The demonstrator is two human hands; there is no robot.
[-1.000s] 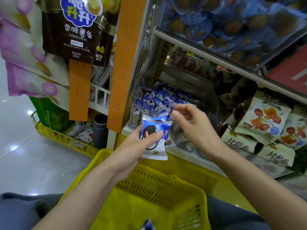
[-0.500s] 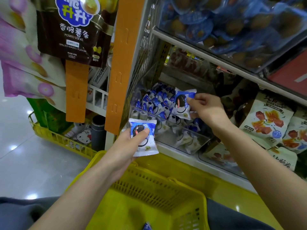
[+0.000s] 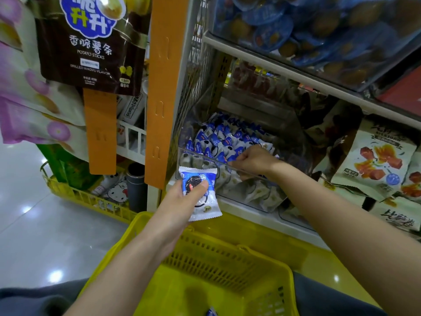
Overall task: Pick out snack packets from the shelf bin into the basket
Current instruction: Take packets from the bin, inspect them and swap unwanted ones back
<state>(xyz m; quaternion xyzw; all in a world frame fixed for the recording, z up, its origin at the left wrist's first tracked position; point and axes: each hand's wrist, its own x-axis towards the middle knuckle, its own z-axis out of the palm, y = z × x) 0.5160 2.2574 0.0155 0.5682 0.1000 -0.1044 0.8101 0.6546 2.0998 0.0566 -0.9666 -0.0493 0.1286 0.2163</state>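
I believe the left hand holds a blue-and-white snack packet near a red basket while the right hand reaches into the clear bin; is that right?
Not quite: the head view shows the basket is yellow, not red. The rest stands: the left hand holds the blue-and-white snack packet near it, and the right hand reaches into the clear bin.

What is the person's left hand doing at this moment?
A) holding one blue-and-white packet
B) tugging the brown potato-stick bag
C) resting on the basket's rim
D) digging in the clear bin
A: the left hand grips a blue-and-white packet, seen just above the yellow basket; the right hand is the one in the clear bin.
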